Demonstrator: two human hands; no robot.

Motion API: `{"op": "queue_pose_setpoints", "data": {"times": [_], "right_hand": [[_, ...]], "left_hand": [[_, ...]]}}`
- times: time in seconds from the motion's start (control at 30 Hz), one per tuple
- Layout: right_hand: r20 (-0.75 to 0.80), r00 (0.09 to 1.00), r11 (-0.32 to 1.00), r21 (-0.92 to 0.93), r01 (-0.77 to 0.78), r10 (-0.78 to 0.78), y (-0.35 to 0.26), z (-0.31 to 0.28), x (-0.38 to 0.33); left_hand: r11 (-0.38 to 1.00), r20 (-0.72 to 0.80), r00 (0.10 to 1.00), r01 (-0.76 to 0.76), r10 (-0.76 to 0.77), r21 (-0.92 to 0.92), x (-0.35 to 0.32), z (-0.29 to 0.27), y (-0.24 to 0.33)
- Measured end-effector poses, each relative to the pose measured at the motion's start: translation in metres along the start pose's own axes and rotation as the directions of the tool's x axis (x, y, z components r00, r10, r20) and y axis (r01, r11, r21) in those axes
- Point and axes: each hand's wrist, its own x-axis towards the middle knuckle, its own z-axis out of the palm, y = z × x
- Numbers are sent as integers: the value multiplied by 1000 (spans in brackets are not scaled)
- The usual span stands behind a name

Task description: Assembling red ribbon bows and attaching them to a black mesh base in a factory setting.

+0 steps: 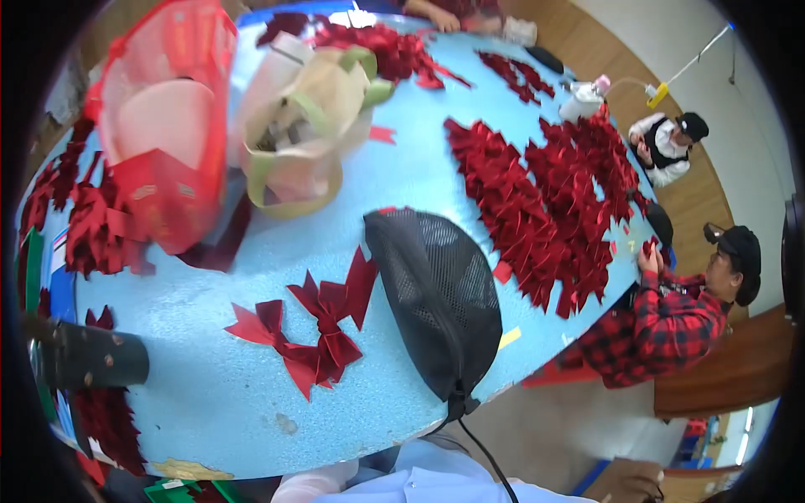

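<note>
My light blue sleeves and lap show at the lower edge, with a pale sleeve at the left; my left hand is out of view. At the lower right rim, what looks like my right hand is dark and partly cut off, away from the table. Its fingers are too unclear to read. Closest to me on the blue table lies a black mesh pouch with a cord running down toward me. Several dark red ribbon bows lie left of it.
Large heaps of red bows cover the right side. A red bag, a beige tote with green handles and a dark green tumbler stand at left. A white bottle stands far right. A person in red plaid sits at right.
</note>
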Motion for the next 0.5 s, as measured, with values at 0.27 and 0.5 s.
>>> {"op": "queue_pose_setpoints", "data": {"times": [0.27, 0.5], "right_hand": [[50, 990, 985, -101, 138, -133, 94, -41, -15], [-344, 639, 624, 169, 763, -688, 84, -92, -171]], "left_hand": [[986, -342, 937, 114, -68, 118, -15, 3, 86], [942, -471, 875, 247, -114, 230, -50, 26, 169]]}}
